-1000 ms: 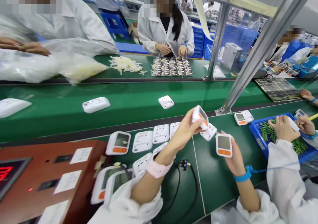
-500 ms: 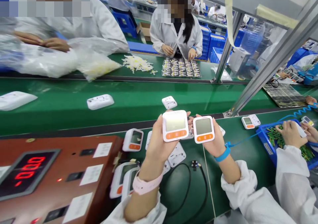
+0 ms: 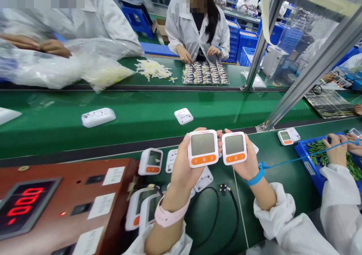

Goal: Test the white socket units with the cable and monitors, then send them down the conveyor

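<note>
In the head view, the person's left hand holds the left device, and the right hand holds the right device. Both are raised above the near bench, just beside each other, grey screens and orange keys facing the person. Each hand is curled around its device; some fingertips show in the gap between the two, while the fingers behind are mostly hidden. A pink band circles the left wrist, a blue strap the right.

On the bench, left of the hands, a device stands next to white backs, some partly covered by the left arm. Nearer lie two more devices, beside a brown box with a red-lit display. A black cable loops between the forearms. To the right, a co-worker's hand is over a blue tray of green pieces.

Beyond, white cases lie on the green belt. On the far side, another person's hands work at a filled panel, right of a pile of white pieces.
</note>
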Available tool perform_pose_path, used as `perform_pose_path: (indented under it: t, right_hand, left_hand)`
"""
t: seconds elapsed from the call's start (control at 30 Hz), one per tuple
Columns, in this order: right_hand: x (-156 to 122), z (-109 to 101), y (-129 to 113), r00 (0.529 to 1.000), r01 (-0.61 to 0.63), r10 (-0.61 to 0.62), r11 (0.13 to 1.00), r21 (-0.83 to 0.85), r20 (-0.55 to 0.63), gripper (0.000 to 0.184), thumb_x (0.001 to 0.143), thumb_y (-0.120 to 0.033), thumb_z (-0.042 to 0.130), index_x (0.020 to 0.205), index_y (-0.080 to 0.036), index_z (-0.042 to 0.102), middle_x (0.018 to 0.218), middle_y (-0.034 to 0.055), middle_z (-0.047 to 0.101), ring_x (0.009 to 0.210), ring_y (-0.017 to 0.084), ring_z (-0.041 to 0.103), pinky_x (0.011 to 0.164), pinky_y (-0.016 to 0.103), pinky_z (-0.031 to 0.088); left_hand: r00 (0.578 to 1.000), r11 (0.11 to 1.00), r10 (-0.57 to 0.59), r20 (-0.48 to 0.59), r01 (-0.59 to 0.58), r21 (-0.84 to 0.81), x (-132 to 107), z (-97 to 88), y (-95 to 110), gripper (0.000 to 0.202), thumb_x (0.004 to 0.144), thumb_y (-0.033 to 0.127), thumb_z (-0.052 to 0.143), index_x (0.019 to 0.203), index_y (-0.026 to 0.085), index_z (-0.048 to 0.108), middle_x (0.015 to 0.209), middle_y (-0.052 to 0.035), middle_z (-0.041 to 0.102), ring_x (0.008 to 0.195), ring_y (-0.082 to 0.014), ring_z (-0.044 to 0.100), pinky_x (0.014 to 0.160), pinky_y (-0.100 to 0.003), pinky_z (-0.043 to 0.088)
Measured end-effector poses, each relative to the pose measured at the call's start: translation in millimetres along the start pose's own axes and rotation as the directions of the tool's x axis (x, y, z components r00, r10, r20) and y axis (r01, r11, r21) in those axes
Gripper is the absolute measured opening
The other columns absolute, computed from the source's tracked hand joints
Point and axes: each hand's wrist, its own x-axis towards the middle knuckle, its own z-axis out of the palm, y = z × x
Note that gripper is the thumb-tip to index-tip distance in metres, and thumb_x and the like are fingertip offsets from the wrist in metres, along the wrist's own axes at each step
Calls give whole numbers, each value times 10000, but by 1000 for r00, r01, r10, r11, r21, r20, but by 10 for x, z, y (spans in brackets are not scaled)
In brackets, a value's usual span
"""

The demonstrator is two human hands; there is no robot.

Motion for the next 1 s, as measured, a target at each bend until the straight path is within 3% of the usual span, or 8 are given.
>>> perform_pose_path:
  t: [0.2, 0.53, 0.7, 0.8, 0.87, 0.9, 0.97, 1.0]
  right_hand:
    - [-35, -1, -13, 998, 10, -24, 967, -253, -53, 505, 877, -556, 299, 1130, -290, 646, 1257, 21, 614, 1128, 193, 607, 992, 372, 492]
    - [-34, 65, -9, 993, -26, 21, 999, -42, -112, 440, 914, -516, 378, 1097, -217, 645, 1178, 27, 647, 991, 150, 628, 976, 348, 493]
    - [21, -129, -75, 978, -206, 204, 977, -59, -35, 460, 899, -546, 387, 1158, -233, 604, 1316, 33, 569, 1135, 219, 585, 982, 478, 475]
    - [151, -342, -98, 968, -244, 250, 940, -239, -1, 482, 828, -478, 493, 1220, -203, 548, 1341, 80, 543, 1192, 266, 556, 1007, 507, 442]
    - [350, -476, -118, 990, -143, 130, 845, -516, -62, 568, 771, -405, 551, 1297, -204, 474, 1348, 103, 524, 1201, 274, 548, 1018, 508, 426]
    - [488, -532, -139, 995, -78, 18, 728, -681, -95, 639, 749, -388, 570, 1347, -217, 424, 1378, 107, 490, 1215, 277, 535, 1028, 515, 412]
    - [812, -615, -216, 967, -11, -236, 341, -940, -97, 747, 714, -367, 604, 1398, -169, 381, 1432, 149, 410, 1303, 282, 440, 1103, 501, 325]
    - [976, -641, -270, 948, -9, -307, 256, -967, -90, 797, 686, -336, 634, 1407, -119, 373, 1445, 186, 374, 1356, 296, 362, 1147, 499, 241]
  left_hand:
    - [1000, 999, 27, -12, -27, 18, -30, 3, 1, 268, 852, 428, 523, 974, 192, 554, 949, -63, 675, 856, -232, 668, 746, -363, 566]
    - [1000, 997, -24, -2, 24, -73, -35, 18, 43, 360, 908, 467, 381, 974, 168, 571, 943, -81, 683, 832, -230, 674, 701, -350, 562]
    - [999, 990, 0, -49, -7, -138, 35, -15, 92, 242, 874, 315, 448, 975, 144, 587, 954, -86, 682, 868, -218, 671, 743, -321, 553]
    - [993, 985, -12, -115, -8, -174, 100, -97, 120, 183, 876, 244, 427, 912, 145, 577, 799, -42, 645, 724, -167, 646, 639, -267, 533]
    - [986, 982, -33, -166, 0, -190, 134, -150, 127, 141, 879, 206, 426, 843, 144, 547, 708, -14, 594, 624, -125, 598, 569, -223, 495]
    - [980, 982, -36, -194, -2, -191, 144, -170, 125, 127, 882, 197, 434, 825, 142, 534, 703, -9, 583, 609, -111, 582, 559, -209, 485]
    - [974, 983, -34, -225, -8, -185, 150, -194, 110, 88, 882, 197, 474, 840, 142, 528, 752, -11, 592, 641, -104, 587, 582, -205, 489]
    - [973, 984, -27, -228, -14, -175, 147, -199, 99, 69, 878, 204, 500, 861, 144, 529, 780, -15, 598, 672, -109, 597, 602, -212, 498]
